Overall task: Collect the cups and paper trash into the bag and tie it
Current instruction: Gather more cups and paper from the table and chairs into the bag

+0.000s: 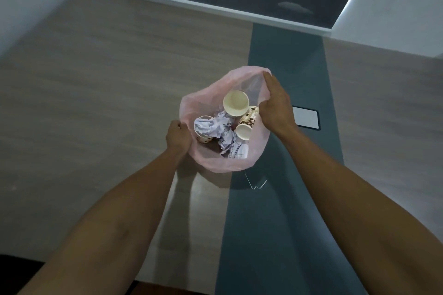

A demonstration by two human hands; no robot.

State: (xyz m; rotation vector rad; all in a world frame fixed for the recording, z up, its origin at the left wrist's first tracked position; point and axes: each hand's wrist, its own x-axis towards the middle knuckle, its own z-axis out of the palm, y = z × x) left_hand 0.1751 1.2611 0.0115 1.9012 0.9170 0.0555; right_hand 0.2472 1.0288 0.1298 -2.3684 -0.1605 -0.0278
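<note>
A thin pink plastic bag (217, 163) stands with its mouth wide on the table. Inside lie a paper cup (235, 103) seen from above, a second bean-patterned cup (245, 127) on its side, a third cup (203, 135) at the left, and crumpled white paper (220, 129) between them. My left hand (178, 137) pinches the bag's left rim. My right hand (275, 105) grips the right rim, fingers reaching to its far edge.
The wooden table (96, 103) has a dark teal stripe (287, 199) down its middle. A white card with a dark border (306, 117) lies on the stripe just right of the bag. A thin white wire tie (256, 183) lies in front of the bag.
</note>
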